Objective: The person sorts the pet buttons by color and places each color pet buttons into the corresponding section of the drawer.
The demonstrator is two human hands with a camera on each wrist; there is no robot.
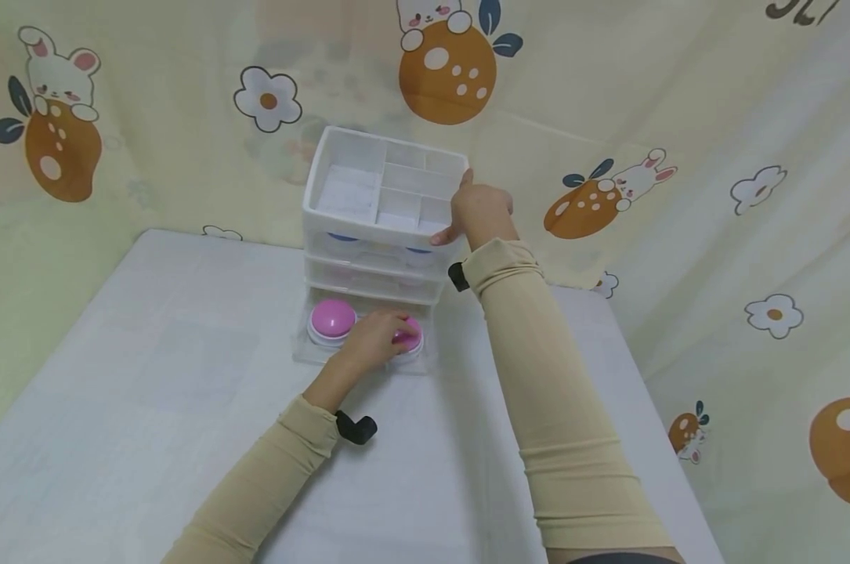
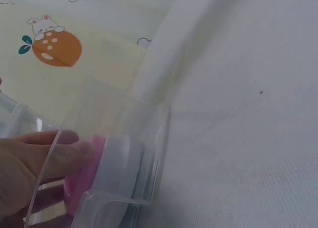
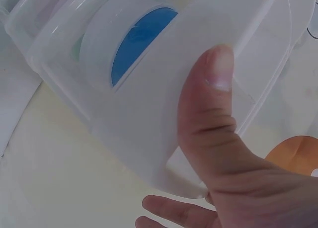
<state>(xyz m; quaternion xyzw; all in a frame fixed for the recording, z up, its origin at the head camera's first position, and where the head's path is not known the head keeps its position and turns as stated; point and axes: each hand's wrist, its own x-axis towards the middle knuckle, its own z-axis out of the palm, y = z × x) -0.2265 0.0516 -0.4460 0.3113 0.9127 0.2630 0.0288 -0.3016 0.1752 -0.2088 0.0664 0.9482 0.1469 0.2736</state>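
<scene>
A white plastic drawer organizer [image 1: 378,225] stands against the curtain, its bottom clear drawer [image 1: 419,366] pulled out. In that drawer sit two round push buttons with pink domes and white bases. My left hand [image 1: 374,338] has its fingers curled about the right push button [image 1: 414,334], and the left wrist view shows the thumb and fingers on the pink dome [image 2: 74,194]. The left push button [image 1: 334,319] lies beside that hand. My right hand [image 1: 482,210] grips the organizer's upper right corner, with the thumb [image 3: 208,104] pressed on its front face.
Divided compartments [image 1: 417,184] form the organizer's top. Above the open drawer are shut drawers [image 1: 375,278]; round blue-marked things [image 3: 141,41] show through the upper one. A white cloth [image 1: 185,392] covers the table, and a patterned curtain [image 1: 185,172] hangs behind and at the right.
</scene>
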